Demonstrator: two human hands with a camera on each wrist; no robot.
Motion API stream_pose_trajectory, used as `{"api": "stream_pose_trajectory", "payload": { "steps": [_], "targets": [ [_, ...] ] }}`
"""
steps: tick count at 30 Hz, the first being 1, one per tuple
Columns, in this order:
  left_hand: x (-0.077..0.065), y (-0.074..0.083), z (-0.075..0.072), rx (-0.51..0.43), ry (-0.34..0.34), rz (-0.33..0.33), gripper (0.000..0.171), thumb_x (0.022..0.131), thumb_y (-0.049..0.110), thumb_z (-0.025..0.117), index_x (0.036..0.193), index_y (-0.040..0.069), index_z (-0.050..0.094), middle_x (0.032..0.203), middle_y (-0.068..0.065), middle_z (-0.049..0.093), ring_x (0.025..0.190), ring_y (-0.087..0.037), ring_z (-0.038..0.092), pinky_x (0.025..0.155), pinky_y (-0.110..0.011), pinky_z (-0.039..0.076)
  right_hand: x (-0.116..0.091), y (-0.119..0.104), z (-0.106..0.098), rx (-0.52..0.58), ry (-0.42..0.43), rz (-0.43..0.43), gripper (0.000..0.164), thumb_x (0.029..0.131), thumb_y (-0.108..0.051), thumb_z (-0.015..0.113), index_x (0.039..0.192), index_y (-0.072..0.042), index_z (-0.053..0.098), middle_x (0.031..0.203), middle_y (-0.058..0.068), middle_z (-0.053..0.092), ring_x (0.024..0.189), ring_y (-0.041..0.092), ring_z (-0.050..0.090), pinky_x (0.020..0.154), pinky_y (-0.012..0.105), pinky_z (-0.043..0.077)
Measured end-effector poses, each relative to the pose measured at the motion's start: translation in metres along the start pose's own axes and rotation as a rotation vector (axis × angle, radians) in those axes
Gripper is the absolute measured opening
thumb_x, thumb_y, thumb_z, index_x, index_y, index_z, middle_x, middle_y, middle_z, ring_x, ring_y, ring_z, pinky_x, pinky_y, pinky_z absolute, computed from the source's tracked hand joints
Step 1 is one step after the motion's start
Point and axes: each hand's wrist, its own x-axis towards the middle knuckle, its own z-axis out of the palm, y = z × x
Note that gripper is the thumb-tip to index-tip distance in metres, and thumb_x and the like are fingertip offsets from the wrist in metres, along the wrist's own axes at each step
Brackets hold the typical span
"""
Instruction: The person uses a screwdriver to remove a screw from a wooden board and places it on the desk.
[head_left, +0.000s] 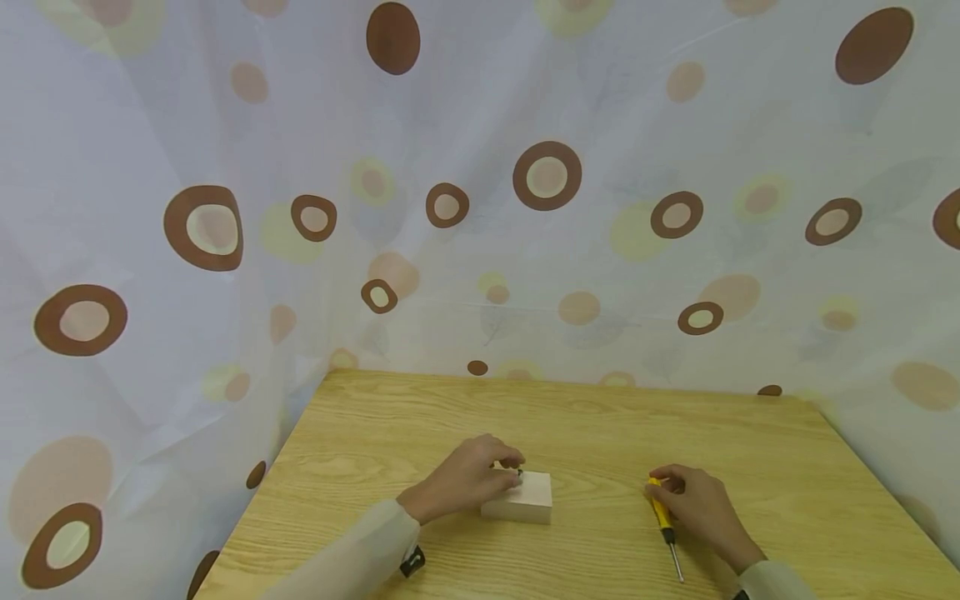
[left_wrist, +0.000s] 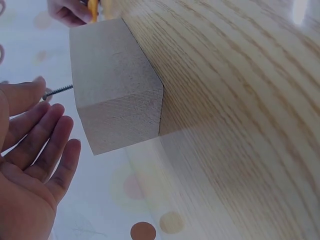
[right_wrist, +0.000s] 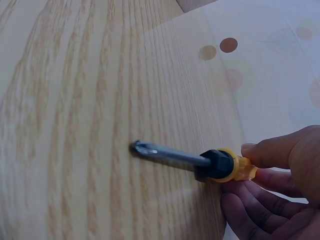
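Note:
A pale wooden block [head_left: 522, 502] lies on the table, left of the middle. My left hand [head_left: 468, 475] is over its top, with thumb and forefinger pinching a dark threaded screw [left_wrist: 60, 91] near its head. In the left wrist view the screw's far end meets the block's top face; how deep it sits cannot be told. The other left fingers are loosely extended. To the right, my right hand [head_left: 701, 506] grips a yellow-handled screwdriver [head_left: 663, 515] between thumb and fingers. Its metal shaft [right_wrist: 172, 154] points toward the near table edge, with the tip close to the tabletop.
The wood-grain table [head_left: 585, 425] extends behind and around both hands. A white sheet with brown and yellow dots [head_left: 480, 108] hangs along the back and both sides of the table. A small dark device [head_left: 412, 562] sits at my left wrist.

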Motion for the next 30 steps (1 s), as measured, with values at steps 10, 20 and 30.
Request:
{"api": "stream_pose_trajectory", "payload": {
  "steps": [10,20,30],
  "targets": [
    [0.003,-0.0025,0.0045,0.059,0.004,0.047,0.022,0.1,0.021,0.07,0.118,0.01,0.077,0.108,0.01,0.072,0.1,-0.002,0.061,0.088,-0.023,0.052,-0.0007,-0.0014,-0.0012,-0.01,-0.008,-0.008,0.036,0.097,-0.027,0.073,0.118,0.002,0.072,0.09,0.0,0.072,0.078,0.015,0.065,0.061,0.028,0.052],
    [0.0053,-0.0021,0.0067,0.084,0.017,0.075,0.013,0.098,0.014,0.072,0.109,0.012,0.079,0.103,0.011,0.073,0.094,0.002,0.061,0.084,-0.017,0.051,-0.0009,-0.0054,-0.0025,-0.024,0.001,-0.004,0.034,0.097,-0.028,0.073,0.117,0.001,0.073,0.091,0.0,0.072,0.079,0.015,0.066,0.061,0.029,0.052],
    [0.0045,0.0011,0.0038,0.097,0.028,0.097,0.014,0.097,0.013,0.072,0.109,0.011,0.079,0.104,0.009,0.074,0.093,0.001,0.062,0.082,-0.015,0.051,-0.0014,-0.0032,-0.0016,-0.013,0.002,-0.017,0.033,0.097,-0.027,0.073,0.116,0.0,0.073,0.089,0.0,0.071,0.076,0.014,0.065,0.058,0.028,0.051]
  ]
}}
